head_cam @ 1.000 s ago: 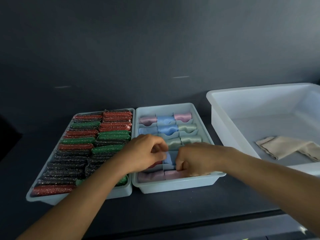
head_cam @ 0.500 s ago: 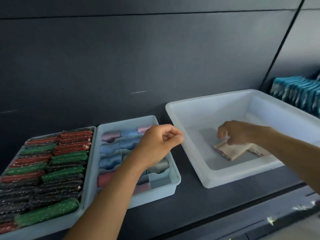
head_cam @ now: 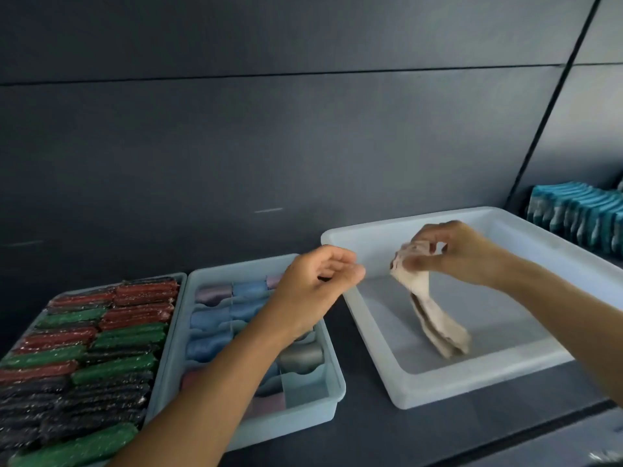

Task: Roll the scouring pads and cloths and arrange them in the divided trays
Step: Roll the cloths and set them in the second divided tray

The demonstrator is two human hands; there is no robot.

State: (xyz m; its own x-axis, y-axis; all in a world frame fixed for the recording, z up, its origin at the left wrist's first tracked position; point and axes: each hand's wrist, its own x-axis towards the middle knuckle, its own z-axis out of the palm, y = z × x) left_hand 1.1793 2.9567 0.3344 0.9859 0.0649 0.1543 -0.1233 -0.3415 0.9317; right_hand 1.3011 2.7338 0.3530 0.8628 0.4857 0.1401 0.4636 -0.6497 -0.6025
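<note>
Your right hand (head_cam: 451, 254), which half a second ago lay on the beige cloth (head_cam: 435, 318) flat on the floor of the white bin (head_cam: 438, 389), now holds that cloth raised at centre right of the frame. The fingers (head_cam: 418, 261) are clamped on its upper edge, and the cloth hangs down in a folded strip. Whether its lower end still touches the bin floor cannot be told. Your left hand (head_cam: 313, 284) has left the compartments it was working in a second ago. It hovers above the far right corner of the divided tray (head_cam: 296, 423), fingers loosely curled and holding nothing, just short of the cloth. The bin shows no other cloth, so this is probably the last piece to be rolled. One compartment (head_cam: 303, 389) at the near right of the divided tray appears vacant; the others in view hold rolled cloths (head_cam: 215, 321). The scouring pads (head_cam: 84, 358) at lower left are already packed in rows. Next, bring the left hand to the free edge of the cloth, straighten it, and roll it tightly. Limp fabric unrolls easily, so keep both ends pinched until the roll is seated between the dividers.
</note>
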